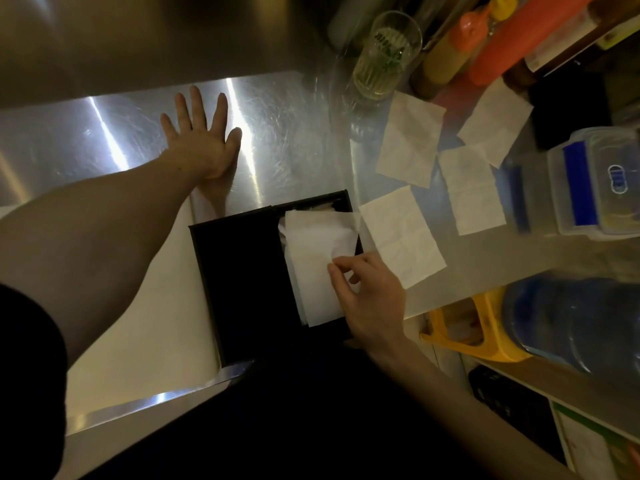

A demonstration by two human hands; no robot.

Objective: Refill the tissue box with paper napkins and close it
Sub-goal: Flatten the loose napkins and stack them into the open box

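Four loose napkins [401,237] are spread beside the black tissue box [242,271]; one napkin [311,258] is pinched by the right hand [367,296], the left hand [201,140] is laid flat, fingers apart, on the steel counter [294,133].

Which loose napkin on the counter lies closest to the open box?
The napkin just right of the black box, near the right hand. The other three lie farther back, toward the glass and plastic containers.
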